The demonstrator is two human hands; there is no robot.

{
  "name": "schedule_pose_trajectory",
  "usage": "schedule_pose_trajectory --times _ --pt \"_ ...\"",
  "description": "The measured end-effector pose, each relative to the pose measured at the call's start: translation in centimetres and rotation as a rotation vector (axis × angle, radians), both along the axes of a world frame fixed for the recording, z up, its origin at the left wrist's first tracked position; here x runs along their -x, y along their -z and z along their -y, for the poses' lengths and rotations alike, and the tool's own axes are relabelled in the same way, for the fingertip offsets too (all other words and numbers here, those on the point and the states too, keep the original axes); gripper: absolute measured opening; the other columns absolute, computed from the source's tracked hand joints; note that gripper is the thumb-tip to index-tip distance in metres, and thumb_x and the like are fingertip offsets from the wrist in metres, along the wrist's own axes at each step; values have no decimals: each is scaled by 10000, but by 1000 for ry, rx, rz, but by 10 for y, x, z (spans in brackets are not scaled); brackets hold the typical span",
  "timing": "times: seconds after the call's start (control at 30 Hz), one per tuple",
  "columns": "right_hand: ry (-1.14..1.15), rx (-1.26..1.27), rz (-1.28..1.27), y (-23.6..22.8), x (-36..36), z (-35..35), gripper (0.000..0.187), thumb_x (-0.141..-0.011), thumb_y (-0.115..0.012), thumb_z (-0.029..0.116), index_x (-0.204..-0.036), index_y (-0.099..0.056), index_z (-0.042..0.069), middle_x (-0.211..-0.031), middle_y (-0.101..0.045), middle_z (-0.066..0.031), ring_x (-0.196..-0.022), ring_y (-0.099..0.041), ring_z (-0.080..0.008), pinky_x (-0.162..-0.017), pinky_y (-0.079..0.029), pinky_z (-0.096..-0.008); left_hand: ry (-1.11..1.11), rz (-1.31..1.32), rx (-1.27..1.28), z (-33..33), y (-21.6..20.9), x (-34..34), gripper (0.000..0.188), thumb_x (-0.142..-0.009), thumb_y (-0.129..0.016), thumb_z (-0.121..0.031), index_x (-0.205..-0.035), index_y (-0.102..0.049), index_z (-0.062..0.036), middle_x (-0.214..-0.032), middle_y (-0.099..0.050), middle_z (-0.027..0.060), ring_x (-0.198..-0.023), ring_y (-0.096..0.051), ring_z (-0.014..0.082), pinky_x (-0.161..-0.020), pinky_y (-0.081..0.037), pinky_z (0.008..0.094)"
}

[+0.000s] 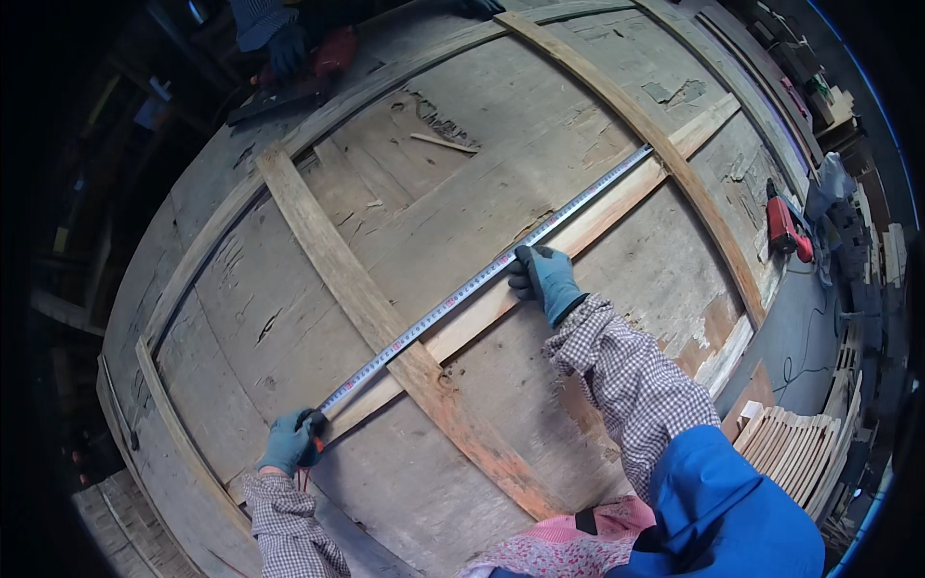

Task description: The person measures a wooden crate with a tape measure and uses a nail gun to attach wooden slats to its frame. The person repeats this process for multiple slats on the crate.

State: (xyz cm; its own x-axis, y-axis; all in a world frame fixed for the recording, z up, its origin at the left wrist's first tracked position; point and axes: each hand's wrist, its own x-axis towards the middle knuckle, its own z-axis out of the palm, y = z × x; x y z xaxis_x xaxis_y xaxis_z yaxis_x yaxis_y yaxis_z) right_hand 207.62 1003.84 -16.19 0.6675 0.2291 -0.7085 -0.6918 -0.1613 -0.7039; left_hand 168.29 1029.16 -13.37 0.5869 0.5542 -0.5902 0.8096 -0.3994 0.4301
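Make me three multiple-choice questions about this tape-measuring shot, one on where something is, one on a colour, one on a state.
1. Where does the red power tool lie?
A. at the panel's right edge
B. under the left hand
C. on the stack of slats

2. What colour are the gloves on both hands?
A. orange
B. teal blue
C. white

3. How is the measuring tape?
A. rolled up
B. hanging off the edge
C. drawn out along a diagonal batten

Answers:
1 A, it rests on the floor beside the wooden panel, to the right.
2 B, the left hand and right hand both wear teal blue.
3 C, the left hand holds its case end and the right hand presses it to the batten.
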Motion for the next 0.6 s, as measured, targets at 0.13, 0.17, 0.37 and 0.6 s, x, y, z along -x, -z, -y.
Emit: schedule_pose_trajectory --times 0.13,0.17,0.37,0.6 --pt "9 -5 -24 -3 -9 13 189 -857 -575 226 -895 -519 49 -672 -574 -53 -468 -528 -152 -374 -425 -271 164 22 -9 -8 -11 -23 219 -827 -510 -174 -976 -602 -42 -855 -632 178 -782 -607 330 -725 -467 367" --pt "13 2 -29 -5 -11 17 187 -857 -575 226 -892 -517 52 -671 -570 -50 -469 -523 -150 -370 -414 -269 185 29 -32 -8 -10 -28 227 -826 -513 -169 -989 -602 -38 -862 -632 176 -777 -611 303 -737 -466 353" --pt "-71 -67 -46 0 -4 5 182 -860 -575 228 -887 -515 58 -681 -562 -42 -507 -527 -143 -380 -408 -261 167 35 -71 -12 2 3 229 -829 -511 -143 -1011 -600 -35 -867 -634 167 -768 -612 273 -747 -468 334" --pt "-65 -14 -7 -9 -4 7 189 -874 -562 244 -884 -518 60 -698 -567 -39 -522 -528 -137 -391 -409 -253 141 42 -43 -5 -7 -13 217 -822 -520 -168 -971 -603 -33 -841 -624 179 -761 -608 293 -730 -468 337"
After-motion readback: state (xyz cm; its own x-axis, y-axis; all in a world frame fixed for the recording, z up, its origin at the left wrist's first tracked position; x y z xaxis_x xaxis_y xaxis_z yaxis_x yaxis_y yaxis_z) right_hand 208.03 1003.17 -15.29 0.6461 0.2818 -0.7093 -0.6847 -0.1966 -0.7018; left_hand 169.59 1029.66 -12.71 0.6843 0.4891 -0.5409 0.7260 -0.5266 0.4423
